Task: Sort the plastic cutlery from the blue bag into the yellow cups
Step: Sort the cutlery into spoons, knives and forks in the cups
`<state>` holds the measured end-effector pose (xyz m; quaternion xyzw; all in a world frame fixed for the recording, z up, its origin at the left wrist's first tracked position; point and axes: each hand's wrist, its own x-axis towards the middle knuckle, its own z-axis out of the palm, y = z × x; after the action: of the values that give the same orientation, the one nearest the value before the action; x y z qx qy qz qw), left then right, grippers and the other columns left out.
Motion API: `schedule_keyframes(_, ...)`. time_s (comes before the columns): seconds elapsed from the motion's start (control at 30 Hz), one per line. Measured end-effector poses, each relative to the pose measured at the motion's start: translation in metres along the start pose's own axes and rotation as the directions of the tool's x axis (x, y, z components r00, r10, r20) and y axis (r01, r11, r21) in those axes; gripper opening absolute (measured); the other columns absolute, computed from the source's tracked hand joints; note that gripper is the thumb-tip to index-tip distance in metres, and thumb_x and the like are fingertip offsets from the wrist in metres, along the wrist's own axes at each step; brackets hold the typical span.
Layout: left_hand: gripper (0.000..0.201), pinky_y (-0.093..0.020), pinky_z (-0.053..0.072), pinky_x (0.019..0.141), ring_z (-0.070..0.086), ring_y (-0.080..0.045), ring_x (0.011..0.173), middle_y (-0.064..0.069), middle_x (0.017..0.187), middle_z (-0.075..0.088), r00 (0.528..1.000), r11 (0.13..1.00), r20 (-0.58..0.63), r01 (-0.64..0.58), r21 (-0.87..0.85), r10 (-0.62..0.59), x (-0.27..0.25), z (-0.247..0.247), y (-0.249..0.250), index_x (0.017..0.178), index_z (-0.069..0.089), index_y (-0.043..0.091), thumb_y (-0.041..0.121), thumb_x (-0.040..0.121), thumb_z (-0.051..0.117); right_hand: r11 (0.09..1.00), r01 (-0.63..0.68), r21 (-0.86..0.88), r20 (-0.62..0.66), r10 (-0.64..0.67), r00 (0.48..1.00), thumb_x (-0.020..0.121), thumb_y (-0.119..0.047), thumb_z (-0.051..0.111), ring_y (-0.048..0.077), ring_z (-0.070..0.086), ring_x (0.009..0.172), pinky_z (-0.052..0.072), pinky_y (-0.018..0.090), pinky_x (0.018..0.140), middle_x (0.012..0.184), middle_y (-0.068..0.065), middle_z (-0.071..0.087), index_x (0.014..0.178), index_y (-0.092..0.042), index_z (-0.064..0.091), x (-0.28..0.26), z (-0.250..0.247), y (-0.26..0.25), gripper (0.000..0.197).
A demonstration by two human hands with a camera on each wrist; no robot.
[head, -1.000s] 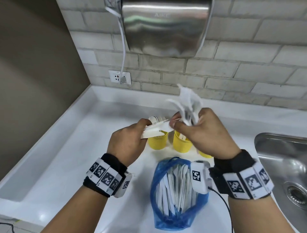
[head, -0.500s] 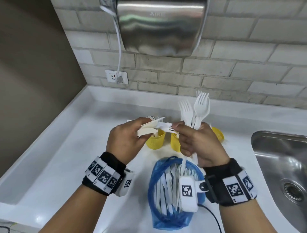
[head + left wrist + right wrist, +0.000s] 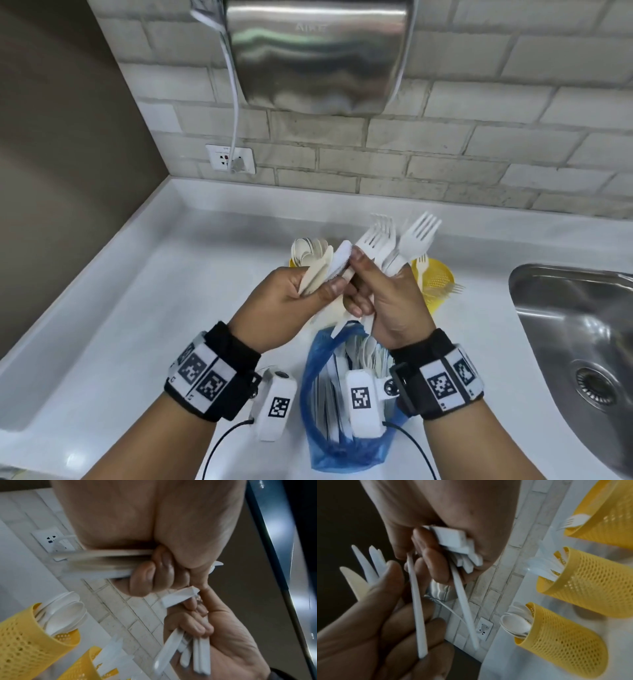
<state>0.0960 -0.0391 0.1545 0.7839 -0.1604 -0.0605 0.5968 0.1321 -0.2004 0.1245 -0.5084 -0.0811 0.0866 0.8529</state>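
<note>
My left hand (image 3: 325, 284) grips a bundle of white plastic knives (image 3: 317, 270), seen blurred in the left wrist view as knives (image 3: 106, 562). My right hand (image 3: 363, 274) holds several white forks (image 3: 404, 243) upright by their handles (image 3: 418, 601). Its thumb also pinches a serrated knife (image 3: 340, 262) against the left hand's bundle. Below both hands the blue bag (image 3: 322, 387) lies open with more cutlery inside. Three yellow mesh cups stand behind: the spoon cup (image 3: 561, 642), the knife cup (image 3: 590, 582) and the fork cup (image 3: 611, 511). My hands hide the middle cup in the head view.
A steel sink (image 3: 575, 346) is sunk into the white counter (image 3: 144, 308) at the right. A steel hand dryer (image 3: 318, 51) hangs on the brick wall above, its cable plugged into a wall socket (image 3: 230, 158). A raised ledge runs along the counter's left edge.
My hands have come together. The forks in my right hand have turned upright, and a knife now stands pinched between the two hands, where a fork pointed at the left hand before.
</note>
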Motion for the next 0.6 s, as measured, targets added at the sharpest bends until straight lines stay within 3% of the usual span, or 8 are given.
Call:
schedule_keyframes(0.1,0.027,-0.003,0.035,0.052,0.049,0.007,0.043,0.021,0.044,0.05,0.997,0.998,-0.059,0.044,-0.041,-0.046,0.0,0.001,-0.003,0.096,0.071,0.011,0.011,0.106,0.046,0.996,0.046,-0.079,-0.058,-0.051,0.997,0.086,-0.038,0.081,0.02,0.049,0.05,0.044,0.033,0.052,0.064,0.011,0.054,0.083,-0.007,0.066,0.003,-0.005,0.002,0.034)
schedule_keyframes(0.17,0.03,-0.021,0.032,0.05,0.035,-0.007,0.044,0.013,0.049,0.034,0.969,0.984,-0.205,0.112,-0.14,-0.14,0.003,0.001,-0.014,0.107,0.077,0.022,0.032,0.106,0.049,0.995,0.048,-0.085,-0.158,-0.062,0.986,0.099,-0.032,0.067,0.023,0.058,0.064,0.051,0.044,0.069,0.068,0.005,0.058,0.078,-0.01,0.064,0.006,-0.004,-0.001,0.03)
schedule_keyframes(0.23,0.036,-0.026,0.027,0.052,0.025,-0.016,0.049,0.001,0.058,0.025,0.92,0.935,-0.302,0.147,-0.322,-0.249,0.006,0.001,-0.024,0.105,0.078,0.021,0.043,0.104,0.049,0.996,0.076,-0.048,-0.205,-0.084,0.975,0.104,-0.028,0.056,0.022,0.067,0.074,0.057,0.051,0.082,0.069,0.001,0.062,0.078,-0.008,0.062,0.009,0.001,-0.008,0.034)
schedule_keyframes(0.3,0.041,-0.028,0.034,0.05,0.036,-0.018,0.048,-0.002,0.06,0.035,0.892,0.872,-0.297,0.182,-0.455,-0.342,0.008,0.003,-0.029,0.102,0.077,0.015,0.045,0.103,0.049,0.988,0.136,-0.066,-0.166,-0.145,0.975,0.101,-0.032,0.056,0.031,0.07,0.077,0.059,0.055,0.086,0.066,0.002,0.065,0.073,-0.01,0.064,0.008,0.007,-0.015,0.036)
schedule_keyframes(0.37,0.044,-0.028,0.046,0.052,0.059,-0.019,0.06,-0.004,0.075,0.061,0.885,0.81,-0.206,0.261,-0.526,-0.419,0.009,0.003,-0.032,0.108,0.077,0.012,0.046,0.103,0.049,0.968,0.197,-0.154,-0.12,-0.216,0.969,0.099,-0.037,0.058,0.032,0.067,0.063,0.058,0.054,0.075,0.056,0.004,0.06,0.063,-0.013,0.063,0.005,0.015,-0.021,0.043)
schedule_keyframes(0.47,0.039,-0.032,0.062,0.075,0.074,-0.026,0.094,-0.012,0.109,0.074,0.859,0.667,-0.057,0.351,-0.657,-0.508,0.014,0.005,-0.036,0.122,0.068,0.007,0.037,0.103,0.052,0.918,0.274,-0.288,-0.06,-0.303,0.951,0.099,-0.045,0.063,0.022,0.063,0.059,0.058,0.048,0.07,0.055,-0.003,0.055,0.071,-0.012,0.059,0.003,0.022,-0.019,0.043)
schedule_keyframes(0.53,0.032,-0.041,0.057,0.097,0.069,-0.031,0.11,-0.02,0.127,0.067,0.867,0.578,0.006,0.338,-0.742,-0.499,0.016,0.007,-0.034,0.122,0.067,0.009,0.029,0.101,0.055,0.919,0.253,-0.302,-0.041,-0.278,0.96,0.089,-0.044,0.07,0.017,0.064,0.068,0.056,0.038,0.072,0.065,-0.009,0.063,0.08,-0.019,0.066,0.001,0.028,-0.013,0.027)
schedule_keyframes(0.6,0.034,-0.047,0.045,0.112,0.06,-0.028,0.124,-0.014,0.139,0.059,0.9,0.546,0.066,0.318,-0.775,-0.43,0.019,0.008,-0.032,0.127,0.069,0.026,0.031,0.095,0.059,0.916,0.262,-0.302,-0.012,-0.279,0.96,0.089,-0.031,0.077,0.017,0.066,0.074,0.055,0.037,0.075,0.077,-0.004,0.069,0.088,-0.018,0.069,-0.002,0.032,-0.004,0.015)
